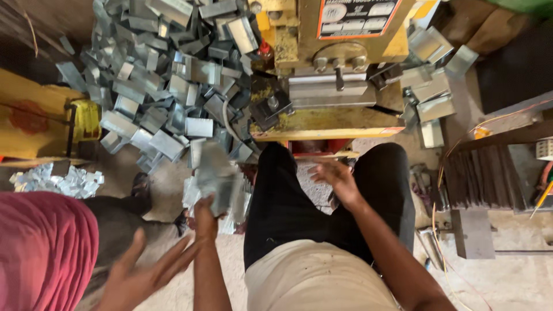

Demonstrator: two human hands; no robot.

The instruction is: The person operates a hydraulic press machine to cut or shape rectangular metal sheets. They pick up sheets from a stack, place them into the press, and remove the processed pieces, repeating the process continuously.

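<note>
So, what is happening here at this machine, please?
A person sits in front of a yellow press. Their left hand holds up a bunch of bent metal pieces; the picture is blurred there. Their right hand is open and empty over the right knee. A big pile of pieces lies left of the press. At lower left, another person's hand reaches in.
</note>
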